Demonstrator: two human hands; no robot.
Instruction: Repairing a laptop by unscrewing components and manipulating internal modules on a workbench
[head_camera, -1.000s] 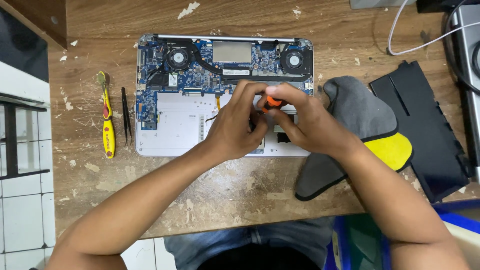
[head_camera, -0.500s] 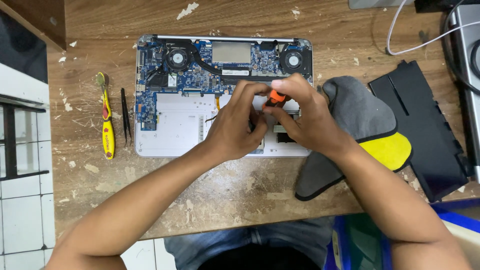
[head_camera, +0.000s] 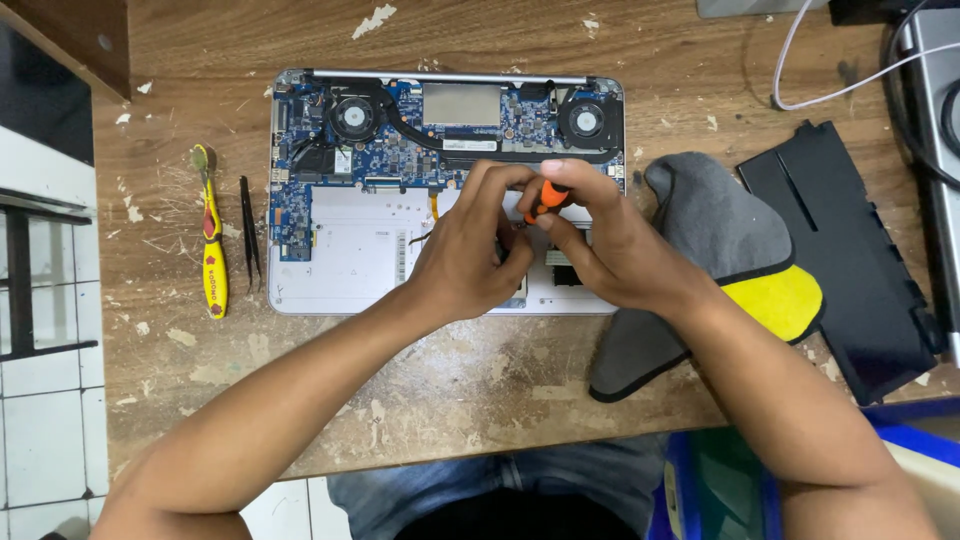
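The small orange-handled screwdriver stands tilted over the opened silver laptop, pinched by the right hand; the left hand steadies beside it, both barely shifted since.

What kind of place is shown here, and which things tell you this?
Probably an electronics repair bench: an opened laptop with its circuit board exposed lies on a worn wooden table, with black tweezers beside it, and the right hand holds an orange screwdriver.

The hands, left and right, are covering the orange screwdriver's tip and the spot it is meeting on the opened laptop. The frame's edge is cutting off the silver device at the right and the blue bin below the desk.
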